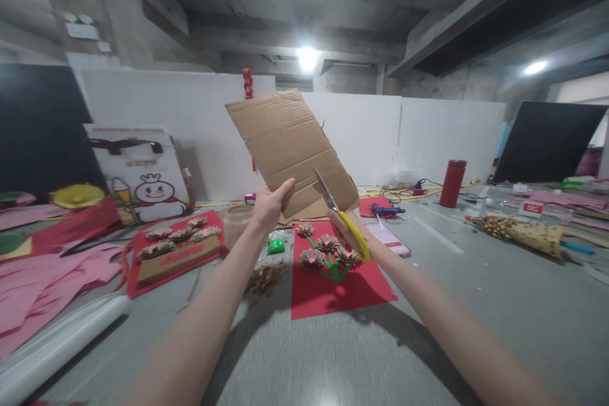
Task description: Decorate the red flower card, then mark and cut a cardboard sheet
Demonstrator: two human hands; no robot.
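My left hand [273, 206] grips the lower left corner of a brown cardboard sheet [290, 146], thumb on its near face, and the sheet is held up tilted above the table. In my right hand [346, 233] is a pair of scissors [354, 235] with yellow handles. Their blades point up and lie in front of the cardboard's lower part; whether they touch it I cannot tell. Below the hands lies a red sheet [333, 298] bearing brown cardboard flowers [311, 258] with green stems. Just left of it sits a bright green lump [276, 245].
To the left are a second red flower piece [181, 247], pink sheets [42, 292] and a clear roll [66, 342]. A blue glue gun [386, 210], a phone [387, 240], a red flask [453, 184] and a wrapped bouquet [528, 233] lie or stand on the right.
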